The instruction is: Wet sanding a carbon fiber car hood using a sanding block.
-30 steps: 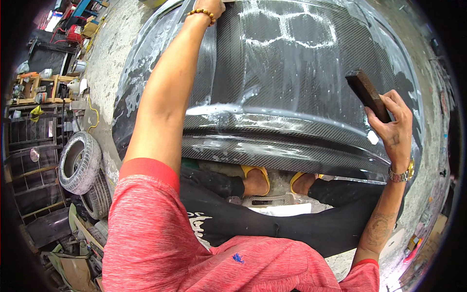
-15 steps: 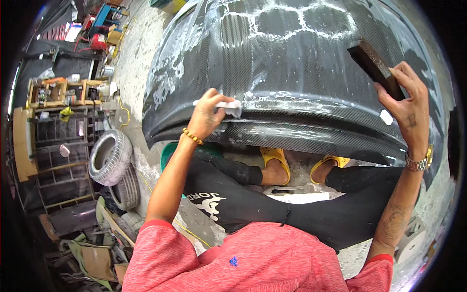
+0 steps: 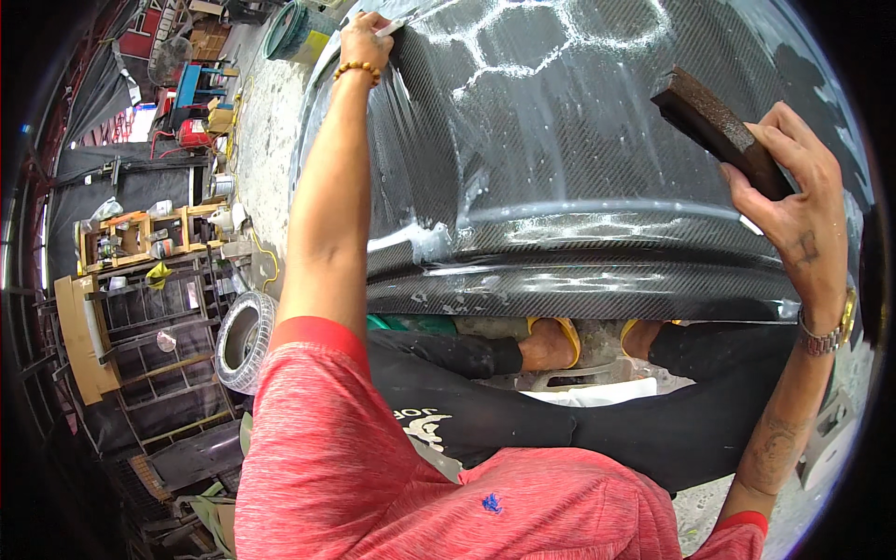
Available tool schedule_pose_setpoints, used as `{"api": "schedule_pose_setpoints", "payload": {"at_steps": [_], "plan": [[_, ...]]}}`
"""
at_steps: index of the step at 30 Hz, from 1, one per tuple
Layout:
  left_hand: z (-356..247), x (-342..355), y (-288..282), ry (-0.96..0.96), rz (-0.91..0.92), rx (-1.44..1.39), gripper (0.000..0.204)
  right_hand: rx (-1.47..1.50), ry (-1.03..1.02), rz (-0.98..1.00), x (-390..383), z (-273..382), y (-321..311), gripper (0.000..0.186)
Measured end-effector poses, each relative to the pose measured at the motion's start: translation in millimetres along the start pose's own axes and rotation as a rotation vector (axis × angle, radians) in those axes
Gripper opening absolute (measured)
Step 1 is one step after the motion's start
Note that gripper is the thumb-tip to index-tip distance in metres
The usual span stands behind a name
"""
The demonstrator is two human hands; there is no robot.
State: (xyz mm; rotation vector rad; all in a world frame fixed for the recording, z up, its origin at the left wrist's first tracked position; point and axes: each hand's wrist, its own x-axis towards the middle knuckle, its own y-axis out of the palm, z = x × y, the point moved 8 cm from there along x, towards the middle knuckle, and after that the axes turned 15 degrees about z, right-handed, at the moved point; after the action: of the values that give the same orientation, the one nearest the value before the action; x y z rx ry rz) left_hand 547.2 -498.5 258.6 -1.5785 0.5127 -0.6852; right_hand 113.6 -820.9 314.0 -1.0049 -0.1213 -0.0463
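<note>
A carbon fiber car hood (image 3: pixel 523 149), streaked with white residue and a honeycomb of white marks, spreads in front of me. My left hand (image 3: pixel 364 47) is stretched to its upper left part, fingers closed on a small pale pad (image 3: pixel 390 27) against the surface. My right hand (image 3: pixel 798 205) grips a long dark, rough-faced block (image 3: pixel 709 117), raised at the hood's right side. My feet in yellow clogs (image 3: pixel 567 331) show below the hood's near edge.
A green bucket (image 3: pixel 289 37) stands at the upper left beside the hood. Along the left lie a tire (image 3: pixel 233 345), wooden shelving (image 3: pixel 140 238), a red machine (image 3: pixel 194 133), a cardboard piece (image 3: pixel 79 336), metal racks and scrap on a concrete floor.
My left hand came down with the pad to the hood's near ridge half a second ago and is back at the far upper left. My right hand still holds the block.
</note>
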Motion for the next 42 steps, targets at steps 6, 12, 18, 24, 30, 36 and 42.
{"api": "schedule_pose_setpoints", "payload": {"at_steps": [6,12,18,24,30,36,42], "plan": [[-73.8,-107.4,6.7,0.079,-0.165,-0.131,0.018,0.028,-0.007,0.005,-1.1,3.1,-4.0,0.024],[-167.8,-280.5,15.1,-0.021,0.189,-0.206,0.024,0.034,-0.066,-0.002,-3.3,18.4,-9.0,0.024],[-106.0,-320.0,-8.5,-0.458,-0.15,-0.934,0.032,0.021,-0.068,-0.002,-7.1,25.6,-6.8,0.026],[-81.7,-311.6,20.1,-0.67,-0.114,-1.089,0.052,0.072,-0.04,-0.004,-7.0,30.5,-13.3,0.026],[-113.9,-300.9,4.8,-0.287,-0.041,-0.188,0.04,-0.008,-0.013,-0.039,-10.4,30.9,-18.4,0.025],[-96.5,-273.7,16.1,-0.375,0.034,-0.415,0.04,0.002,-0.018,-0.03,-9.4,26.8,-16.7,0.027],[-100.5,-244.0,21.0,-0.254,0.254,-0.314,0.033,-0.005,-0.057,-0.06,-11.6,28.4,-19.9,0.026]]}}
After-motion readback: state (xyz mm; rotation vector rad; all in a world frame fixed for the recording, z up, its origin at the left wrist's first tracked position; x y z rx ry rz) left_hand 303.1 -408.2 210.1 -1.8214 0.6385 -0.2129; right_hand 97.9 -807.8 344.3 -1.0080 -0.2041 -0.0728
